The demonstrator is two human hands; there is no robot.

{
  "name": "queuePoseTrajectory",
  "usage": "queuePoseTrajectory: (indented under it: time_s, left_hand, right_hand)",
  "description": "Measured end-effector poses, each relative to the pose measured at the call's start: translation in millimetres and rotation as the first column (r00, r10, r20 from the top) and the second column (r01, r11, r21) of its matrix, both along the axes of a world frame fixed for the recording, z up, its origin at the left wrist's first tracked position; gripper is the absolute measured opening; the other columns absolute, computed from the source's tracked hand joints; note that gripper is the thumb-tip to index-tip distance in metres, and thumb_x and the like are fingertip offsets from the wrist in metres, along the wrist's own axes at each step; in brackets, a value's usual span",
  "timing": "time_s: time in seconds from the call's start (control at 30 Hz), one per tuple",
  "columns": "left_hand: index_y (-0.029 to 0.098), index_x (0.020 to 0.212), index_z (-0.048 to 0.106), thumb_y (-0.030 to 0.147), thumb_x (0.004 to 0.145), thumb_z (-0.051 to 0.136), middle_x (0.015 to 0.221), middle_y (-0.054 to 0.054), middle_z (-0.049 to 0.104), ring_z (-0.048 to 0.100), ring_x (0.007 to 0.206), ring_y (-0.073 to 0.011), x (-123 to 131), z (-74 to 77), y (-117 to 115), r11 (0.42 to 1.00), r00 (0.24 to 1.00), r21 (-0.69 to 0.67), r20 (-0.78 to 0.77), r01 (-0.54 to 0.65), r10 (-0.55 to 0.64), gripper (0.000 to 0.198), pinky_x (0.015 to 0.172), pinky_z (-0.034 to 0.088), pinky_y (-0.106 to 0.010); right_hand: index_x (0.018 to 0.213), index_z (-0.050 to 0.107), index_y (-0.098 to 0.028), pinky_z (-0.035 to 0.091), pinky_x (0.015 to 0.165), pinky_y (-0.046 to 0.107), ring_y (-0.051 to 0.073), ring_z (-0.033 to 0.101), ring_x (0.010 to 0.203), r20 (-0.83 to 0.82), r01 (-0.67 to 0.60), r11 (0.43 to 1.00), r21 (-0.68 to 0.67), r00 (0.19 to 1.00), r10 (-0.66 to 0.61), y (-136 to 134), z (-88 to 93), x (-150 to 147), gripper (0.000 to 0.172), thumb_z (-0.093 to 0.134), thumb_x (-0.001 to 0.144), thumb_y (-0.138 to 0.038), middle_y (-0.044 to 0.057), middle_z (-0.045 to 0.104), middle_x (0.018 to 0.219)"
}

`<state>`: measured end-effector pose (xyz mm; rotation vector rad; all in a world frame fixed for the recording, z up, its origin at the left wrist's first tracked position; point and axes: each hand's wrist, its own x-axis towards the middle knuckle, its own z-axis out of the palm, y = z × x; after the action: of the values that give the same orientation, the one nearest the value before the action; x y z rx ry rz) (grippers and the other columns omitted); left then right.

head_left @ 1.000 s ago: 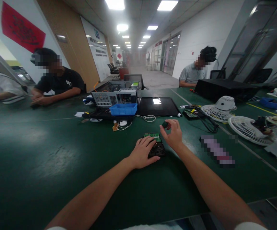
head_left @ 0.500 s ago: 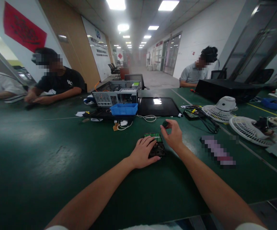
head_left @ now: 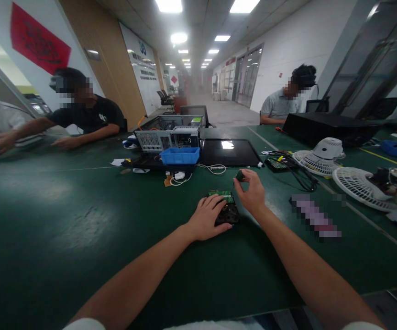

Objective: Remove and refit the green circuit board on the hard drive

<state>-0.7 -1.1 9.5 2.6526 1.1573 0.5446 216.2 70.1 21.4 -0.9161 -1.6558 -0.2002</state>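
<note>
My left hand (head_left: pixel 206 219) lies fingers-down on a small black device with a green circuit board (head_left: pixel 226 207) on the green table (head_left: pixel 64 220), holding it in place. Just right of it my right hand (head_left: pixel 252 192) is raised a little, thumb and fingers pinched round a small dark part (head_left: pixel 239 175). What the part is I cannot make out.
Behind stand an open computer case (head_left: pixel 168 133), a blue tray (head_left: pixel 179 156), a black panel (head_left: pixel 228 152) and white cables (head_left: pixel 179 178). Dismantled white fans (head_left: pixel 355 183) lie at the right. Two people sit at the left, one at the far right.
My right hand has lifted the small dark part slightly and turned it. The left hand stays on the device. The person at the left has stretched an arm out.
</note>
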Motion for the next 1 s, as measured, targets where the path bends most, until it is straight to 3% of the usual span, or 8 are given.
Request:
queuePoseTrajectory:
  time_s: [0.33,0.57,0.77,1.0]
  left_hand:
    - [0.026,0.155,0.034,0.070,0.087,0.056,0.159,-0.011,0.038,0.029,0.148,-0.0355,0.1,-4.0,1.8,1.000,1.000,0.014,0.019,0.003,-0.003,0.084,0.121,0.020,-0.058]
    - [0.027,0.156,0.034,0.070,0.088,0.055,0.159,-0.011,0.038,0.029,0.148,-0.0353,0.0,-3.0,0.5,1.000,1.000,0.018,0.016,-0.001,0.001,0.083,0.121,0.020,-0.058]
    - [0.025,0.156,0.033,0.070,0.088,0.056,0.158,-0.012,0.038,0.029,0.148,-0.0357,0.0,-2.8,0.9,1.000,1.000,0.016,0.014,0.002,-0.002,0.084,0.120,0.020,-0.059]
    - [0.025,0.155,0.035,0.070,0.088,0.055,0.158,-0.012,0.038,0.029,0.148,-0.0357,0.2,-2.9,1.3,1.000,1.000,0.017,0.010,0.000,0.000,0.084,0.120,0.021,-0.059]
  right_hand:
    - [0.132,0.051,-0.023,0.062,0.081,0.040,0.021,0.066,0.089,0.042,0.017,0.998,-0.053,0.999,-0.015,-4.5,1.0,0.1,0.039,0.060,0.094,-0.025,0.011,0.060,0.117]
    - [0.126,0.053,-0.023,0.060,0.075,0.038,0.018,0.063,0.076,0.027,0.019,0.997,-0.073,0.999,-0.017,-6.8,4.4,-0.6,0.038,0.065,0.091,-0.031,0.009,0.057,0.110]
    - [0.132,0.048,-0.023,0.060,0.079,0.041,0.020,0.065,0.082,0.038,0.024,0.992,-0.125,0.999,-0.019,-6.3,1.5,-0.2,0.039,0.058,0.094,-0.029,0.010,0.060,0.112]
    - [0.130,0.048,-0.022,0.062,0.074,0.038,0.019,0.064,0.081,0.008,-0.012,0.994,-0.110,1.000,0.013,-6.1,2.8,-0.9,0.040,0.062,0.093,-0.031,0.010,0.056,0.113]
